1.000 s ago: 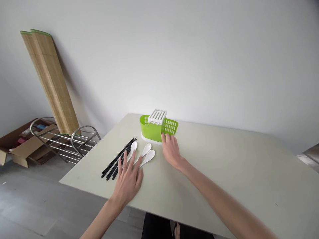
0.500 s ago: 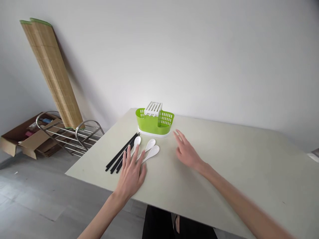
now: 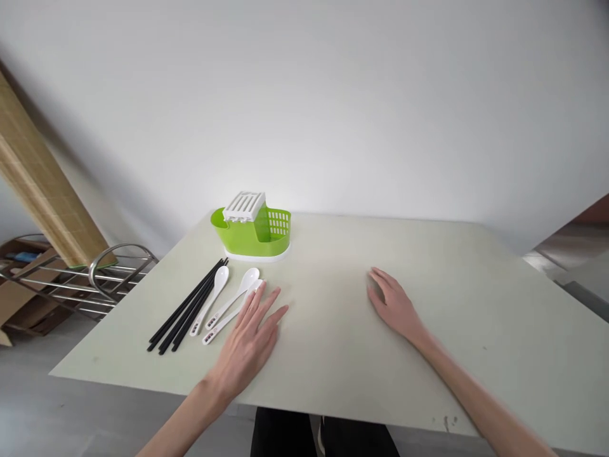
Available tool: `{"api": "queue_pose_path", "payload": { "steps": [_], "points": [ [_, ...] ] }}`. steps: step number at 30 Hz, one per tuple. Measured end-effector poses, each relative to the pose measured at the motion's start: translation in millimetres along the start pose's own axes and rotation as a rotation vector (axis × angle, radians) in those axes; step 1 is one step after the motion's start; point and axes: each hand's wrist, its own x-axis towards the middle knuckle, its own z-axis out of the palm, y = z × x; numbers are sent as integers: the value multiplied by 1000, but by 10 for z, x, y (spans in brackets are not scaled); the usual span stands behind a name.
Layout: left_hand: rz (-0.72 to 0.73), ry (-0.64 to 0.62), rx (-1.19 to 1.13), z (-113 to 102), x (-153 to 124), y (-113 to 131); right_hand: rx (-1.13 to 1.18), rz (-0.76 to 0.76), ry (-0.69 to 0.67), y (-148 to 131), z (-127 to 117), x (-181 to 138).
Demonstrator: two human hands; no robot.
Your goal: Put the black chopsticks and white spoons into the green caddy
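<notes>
My left hand (image 3: 253, 336) is open, fingers spread, palm down at the right of three white spoons. Its fingertips cover part of the bowl of the nearest spoon (image 3: 229, 322); whether they touch it I cannot tell. The middle spoon (image 3: 233, 299) and the left spoon (image 3: 209, 301) lie uncovered. Several black chopsticks (image 3: 188, 306) lie side by side to their left. My right hand (image 3: 394, 306) holds nothing, its fingers loosely bent and the thumb apart, low over the right part of the table. Behind the spoons stands a green cutlery holder (image 3: 242, 238) with a white slotted top (image 3: 244, 204).
The pale table (image 3: 333, 374) reaches back to a white wall (image 3: 342, 108). Left of it, on the floor, are a metal rack (image 3: 102, 279), a leaning rolled bamboo mat (image 3: 47, 178) and a cardboard box (image 3: 28, 298).
The view has swung to the right. My left hand has slid rightward off most of the spoons, uncovering their handles. My right hand has drawn away from the holder to the right.
</notes>
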Motion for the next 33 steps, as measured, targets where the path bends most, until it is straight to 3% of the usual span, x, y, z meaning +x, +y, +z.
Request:
{"api": "queue_pose_path", "payload": {
  "steps": [5,10,14,20,33],
  "points": [
    [-67,89,-172,81,363,96,160,50,45,-31,-53,33],
    [-248,16,-229,204,560,114,385,144,105,-83,-181,44],
    [-309,-102,-231,170,389,71,455,251,91,-127,-224,41],
    [-437,-228,-159,88,21,53,484,249,82,-169,-225,37],
    [-445,-254,-155,87,52,82,522,283,101,-201,-255,40]
  ]
}}
